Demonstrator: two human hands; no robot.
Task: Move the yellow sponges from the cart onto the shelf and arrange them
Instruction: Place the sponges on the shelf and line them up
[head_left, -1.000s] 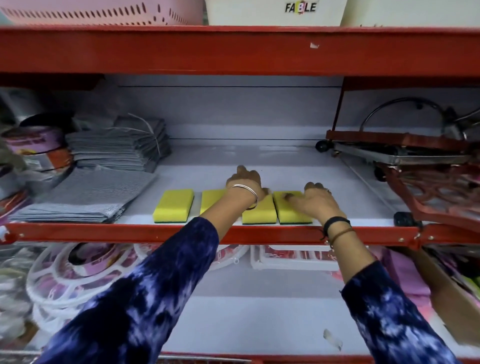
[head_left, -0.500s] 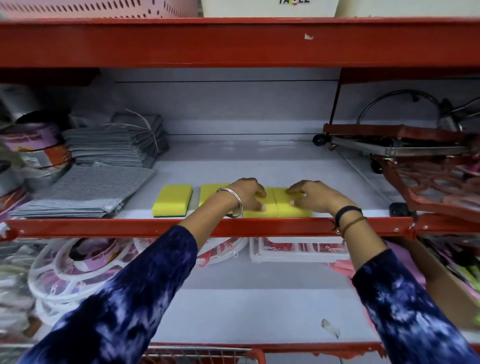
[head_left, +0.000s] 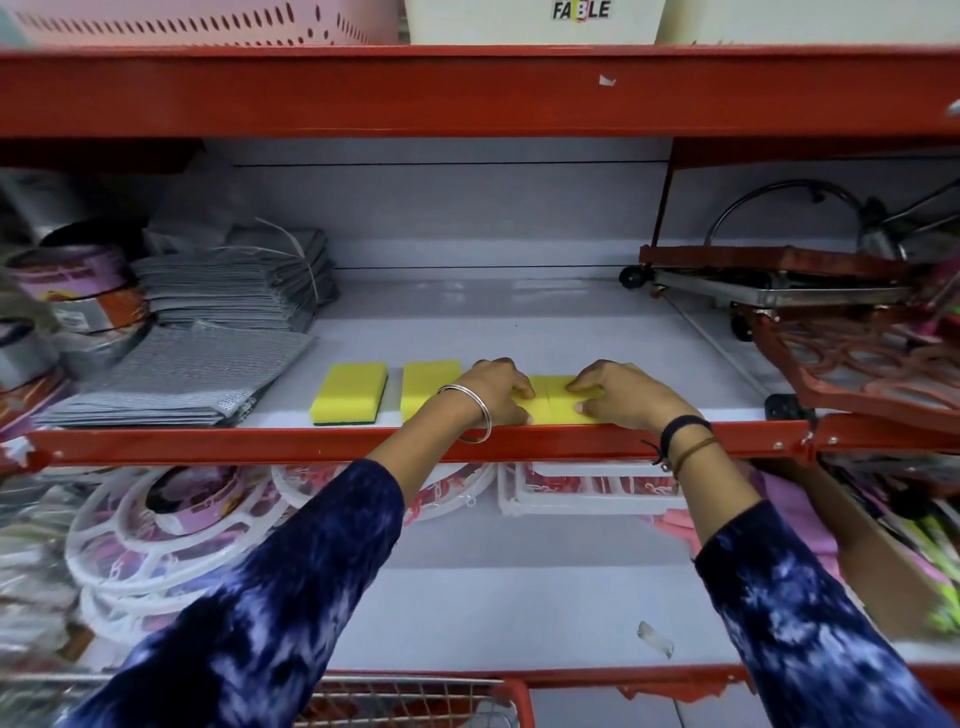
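Note:
Several yellow sponges lie in a row near the front of the white shelf (head_left: 519, 322), behind its red lip. The leftmost sponge (head_left: 349, 393) and the second sponge (head_left: 428, 382) lie free, a small gap between them. My left hand (head_left: 493, 389) pinches the third sponge (head_left: 537, 402), fingers on top and thumb at its front edge. In the same way my right hand (head_left: 621, 397) pinches the fourth sponge (head_left: 563, 405). These two sponges touch side by side. A corner of the red wire cart (head_left: 415, 696) shows at the bottom.
Flat grey cloths (head_left: 182, 374) and a tied grey bundle (head_left: 234, 286) fill the shelf's left side, with tape rolls (head_left: 78, 291) beyond. Red wheeled stands (head_left: 831, 364) crowd the right. White round hangers (head_left: 156, 519) lie on the lower shelf. Baskets (head_left: 197, 21) stand above.
Both hands have drawn back toward the shelf's front lip and closed on the two right sponges, which now sit pressed together. The two left sponges have not moved.

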